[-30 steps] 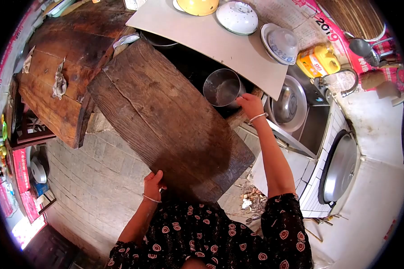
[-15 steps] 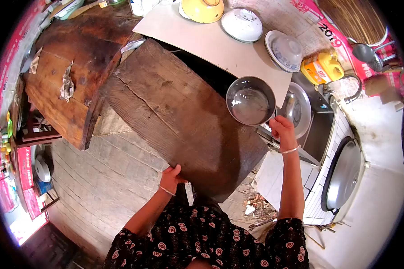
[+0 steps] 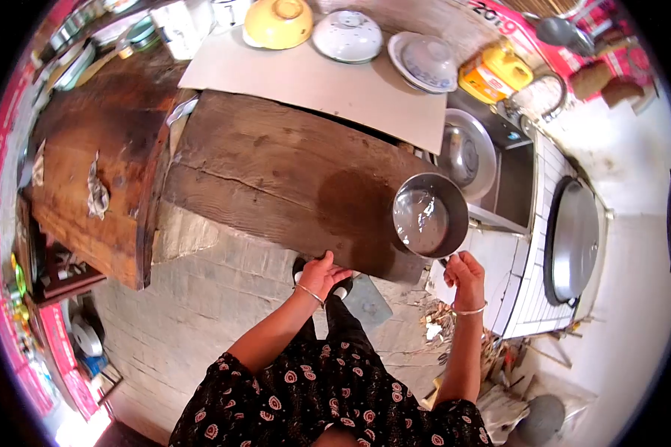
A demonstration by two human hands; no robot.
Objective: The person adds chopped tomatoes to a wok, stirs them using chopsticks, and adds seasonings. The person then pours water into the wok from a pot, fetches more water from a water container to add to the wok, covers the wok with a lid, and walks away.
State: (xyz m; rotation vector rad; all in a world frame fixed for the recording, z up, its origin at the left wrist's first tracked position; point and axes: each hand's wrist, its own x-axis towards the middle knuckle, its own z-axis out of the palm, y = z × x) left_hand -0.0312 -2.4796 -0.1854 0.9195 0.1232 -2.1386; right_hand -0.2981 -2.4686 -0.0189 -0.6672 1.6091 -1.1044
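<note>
My right hand (image 3: pixel 464 279) is closed round the handle of a metal saucepan (image 3: pixel 458 223). The pan is over the right end of a wide wooden board (image 3: pixel 253 164), and shiny clear liquid shows inside. At the board's near edge is my left hand (image 3: pixel 323 278), its thumb on the edge and its other fingers partly hidden below it. A dark wet patch marks the wood beside the pan.
Beyond the board, a pale panel (image 3: pixel 306 89) holds a yellow enamel basin (image 3: pixel 278 26) and upturned white bowls. To the right are a steel basin (image 3: pixel 466 153), a sink (image 3: pixel 513 175) and a lidded wok (image 3: pixel 575 242). A wooden table (image 3: pixel 127 246) stands left.
The board has swung so its near right end is farther from my body, closing most of the dark gap behind it. My left hand moved with its edge; the pan shifted right and nearer me.
</note>
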